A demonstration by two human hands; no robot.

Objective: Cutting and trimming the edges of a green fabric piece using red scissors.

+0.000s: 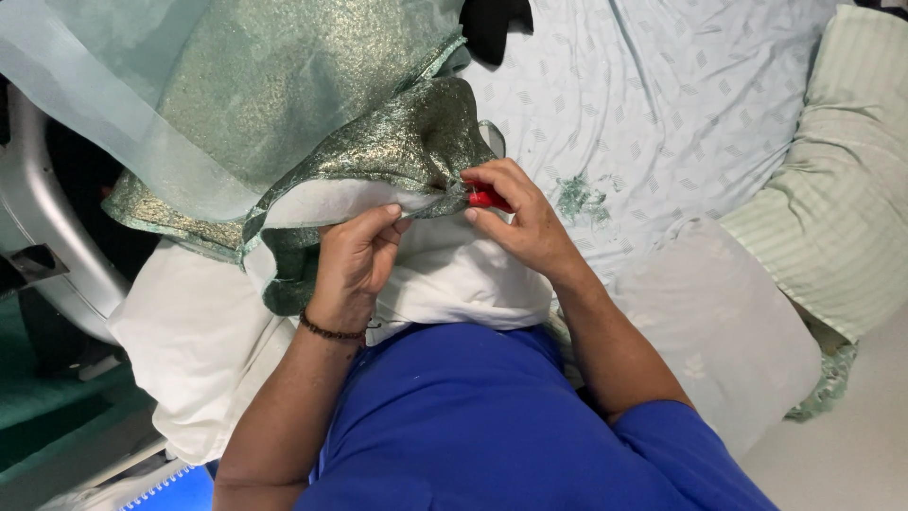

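**Green Brocade Worked at the Seam**

Bed surface throughout: pale sheet with a small scattered print, wrinkled, filling the far right of the view. At centre, glittering green-and-gold fabric, draped down from the far left and folded so its white lining shows along the edge. Held up between both hands, just above a white cushion on the lap.

Left hand pinching the lined edge of the fabric, thumb and forefinger closed on the fold, remaining fingers curled beneath. Dark beaded bracelet round that wrist. Right hand just to the right, fingers clamped tight around a small red tool, only its handle showing; tip pressed against the fabric's seam, exact kind of tool impossible to tell.

Over the far left, sheer pale-green cloth lying across the glittering fabric. On the sheet just right of the right hand, a small heap of green thread scraps. Further right, a translucent white cloth, then a green-striped pillow at the right edge. Nearest the camera, blue shirt. At the left margin, a curved silver-grey object, and at the far top centre, a dark scrap of cloth.
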